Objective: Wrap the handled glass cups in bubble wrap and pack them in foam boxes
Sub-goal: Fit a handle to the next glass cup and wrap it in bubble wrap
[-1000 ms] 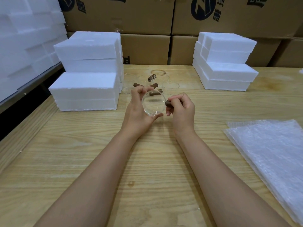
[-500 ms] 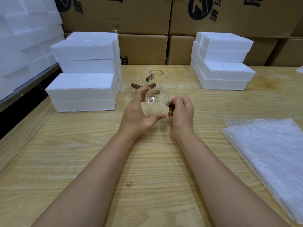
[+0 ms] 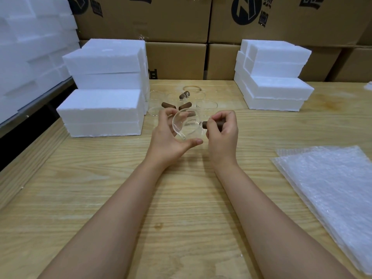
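A clear glass cup [image 3: 188, 127] with a brown wooden handle is held above the wooden table [image 3: 181, 208], tilted on its side. My left hand [image 3: 169, 137] cups the glass body between thumb and fingers. My right hand [image 3: 222, 133] grips the brown handle, fingers curled round it. Behind my hands several more glass cups [image 3: 207, 103] with brown handles stand on the table. A stack of bubble wrap sheets [image 3: 332, 194] lies at the right. White foam boxes [image 3: 102, 111] are stacked at the left, and more foam boxes [image 3: 275, 83] at the back right.
Large cardboard cartons [image 3: 177, 37] line the back of the table. More white foam pieces [image 3: 26, 47] pile up on a shelf at far left. A dark gap runs along the table's left edge.
The cup has turned in my hands, its mouth now facing left and toward me. More of the brown handle shows in my right hand. Both hands stay in about the same place.
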Available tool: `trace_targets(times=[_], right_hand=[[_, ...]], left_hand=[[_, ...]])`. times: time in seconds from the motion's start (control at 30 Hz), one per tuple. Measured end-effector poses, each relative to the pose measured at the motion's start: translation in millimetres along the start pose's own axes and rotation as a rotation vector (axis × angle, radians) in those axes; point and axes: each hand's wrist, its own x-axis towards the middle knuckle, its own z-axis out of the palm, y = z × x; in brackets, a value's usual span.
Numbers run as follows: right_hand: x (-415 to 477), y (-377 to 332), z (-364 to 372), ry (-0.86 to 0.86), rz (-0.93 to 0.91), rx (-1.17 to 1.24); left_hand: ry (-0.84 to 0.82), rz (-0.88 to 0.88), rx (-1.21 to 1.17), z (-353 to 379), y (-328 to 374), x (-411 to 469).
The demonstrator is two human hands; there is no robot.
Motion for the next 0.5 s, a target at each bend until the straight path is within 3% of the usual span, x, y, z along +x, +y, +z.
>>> trace_targets(times=[0.2,0.5], right_hand=[[-4,-1,1,-0.053,0.026,0.076],[1,3,-6,-0.019,0.156,0.180]], left_hand=[[0.040,0.064,0.092,2,0,0],[0.105,0.294,0.308,-2,20,-13]])
